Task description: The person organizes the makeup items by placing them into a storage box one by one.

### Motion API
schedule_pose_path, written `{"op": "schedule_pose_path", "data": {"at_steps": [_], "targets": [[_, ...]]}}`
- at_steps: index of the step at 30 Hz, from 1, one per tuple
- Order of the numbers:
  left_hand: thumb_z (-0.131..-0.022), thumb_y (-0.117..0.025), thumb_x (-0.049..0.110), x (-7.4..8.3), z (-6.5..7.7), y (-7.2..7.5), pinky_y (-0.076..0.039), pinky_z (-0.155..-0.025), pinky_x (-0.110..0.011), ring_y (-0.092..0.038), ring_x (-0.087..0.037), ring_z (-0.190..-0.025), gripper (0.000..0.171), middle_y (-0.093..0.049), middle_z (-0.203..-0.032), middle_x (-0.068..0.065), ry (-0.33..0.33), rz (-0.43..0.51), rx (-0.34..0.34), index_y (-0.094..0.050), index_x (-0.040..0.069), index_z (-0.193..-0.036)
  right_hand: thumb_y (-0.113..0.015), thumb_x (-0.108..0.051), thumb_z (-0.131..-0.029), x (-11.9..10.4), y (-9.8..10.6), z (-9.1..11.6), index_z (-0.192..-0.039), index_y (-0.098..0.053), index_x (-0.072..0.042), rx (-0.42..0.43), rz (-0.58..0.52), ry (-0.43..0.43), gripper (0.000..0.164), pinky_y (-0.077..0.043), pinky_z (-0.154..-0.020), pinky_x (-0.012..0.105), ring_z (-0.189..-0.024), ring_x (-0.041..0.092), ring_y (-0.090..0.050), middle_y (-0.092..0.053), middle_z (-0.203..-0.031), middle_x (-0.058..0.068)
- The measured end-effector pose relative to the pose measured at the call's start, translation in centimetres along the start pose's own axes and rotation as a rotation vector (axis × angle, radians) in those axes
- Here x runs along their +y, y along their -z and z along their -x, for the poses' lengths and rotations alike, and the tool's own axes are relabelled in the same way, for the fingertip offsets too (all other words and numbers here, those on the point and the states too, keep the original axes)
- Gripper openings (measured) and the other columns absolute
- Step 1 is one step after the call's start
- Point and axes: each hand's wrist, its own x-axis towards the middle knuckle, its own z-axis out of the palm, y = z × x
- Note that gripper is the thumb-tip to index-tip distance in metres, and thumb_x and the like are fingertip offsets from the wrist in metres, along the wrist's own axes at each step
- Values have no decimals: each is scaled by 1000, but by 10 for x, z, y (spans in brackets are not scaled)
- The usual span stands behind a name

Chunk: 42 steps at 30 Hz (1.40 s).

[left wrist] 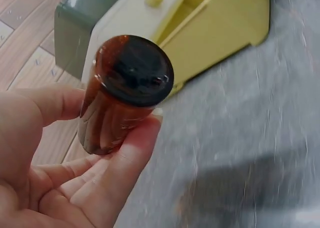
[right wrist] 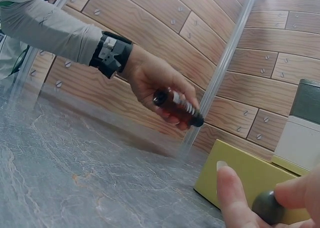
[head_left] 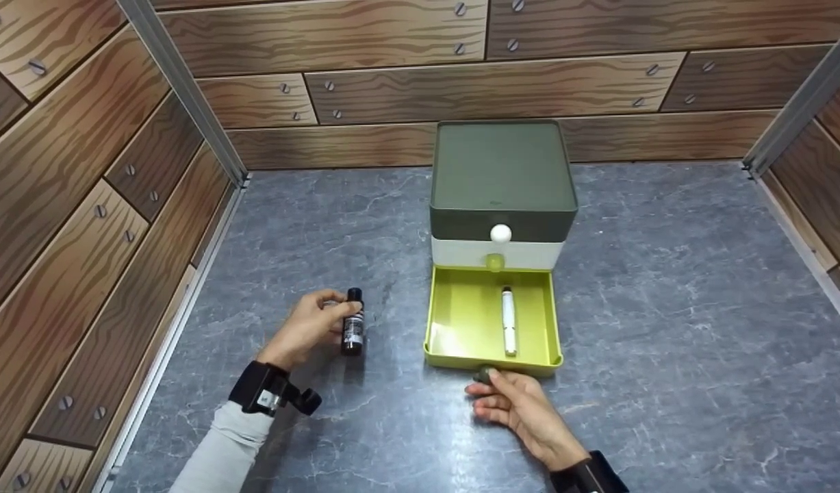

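Note:
My left hand (head_left: 310,325) pinches a small dark amber bottle (head_left: 352,329) with a black cap, held above the table left of the drawer box. In the left wrist view the base of the bottle (left wrist: 135,72) faces the camera, thumb and fingers on either side. My right hand (head_left: 522,414) pinches the dark green round knob (right wrist: 268,207) on the front of the lowest, yellow-green drawer (head_left: 461,315). That drawer stands pulled out. Inside it lies a white pen-shaped stick (head_left: 508,322) with a dark tip, right of the middle.
The drawer box has a dark green top tier (head_left: 502,168) with a white knob (head_left: 501,233) and a white middle tier (head_left: 461,253) with a yellow-green knob (head_left: 495,262). Wood-patterned panels (head_left: 392,89) wall in the grey marbled table (head_left: 666,329) at the back and sides.

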Motion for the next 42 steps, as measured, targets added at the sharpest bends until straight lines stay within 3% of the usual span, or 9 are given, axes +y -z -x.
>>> {"op": "schedule_pose_path", "data": {"at_steps": [10,18,27,35,42], "targets": [[-90,-70,23,19,3,-22,-62,-69,-36,-69,-19,-71,40,-67,-98,-11,-67,147,-107,-54,-2,-118,-53,-25,-102,0,0,0,-129,-39,13,7,-5,-5,48,-61,-77,23,-76,9,-69,-74,-100,8],[-89,-70,21,31,-3,-57,-62,-70,-35,-69,-19,-74,42,-68,-99,-12,-102,185,-180,-53,-1,-121,-53,-25,-102,-2,1,2,-132,-36,15,2,4,6,53,-61,-77,22,-77,9,-69,-74,-101,8],[-88,-73,23,40,-13,-97,-62,-74,-35,-70,-19,-77,44,-70,-102,-14,-84,168,-240,-55,1,-121,-52,-24,-102,-1,0,3,-133,-35,16,-14,4,15,53,-61,-77,22,-77,9,-69,-73,-102,9],[-87,-74,23,41,-21,-115,-62,-76,-38,-71,-21,-79,41,-70,-104,-17,-77,140,-232,-57,3,-117,-51,-23,-103,0,0,1,-132,-36,16,-5,5,9,51,-61,-77,24,-77,10,-69,-73,-102,9],[-84,-76,21,42,-28,-130,-62,-76,-37,-71,-22,-81,40,-71,-104,-15,-90,56,-238,-56,5,-115,-53,-25,-102,-1,1,1,-133,-35,16,-1,6,5,54,-61,-78,24,-78,10,-69,-73,-102,9]]}}
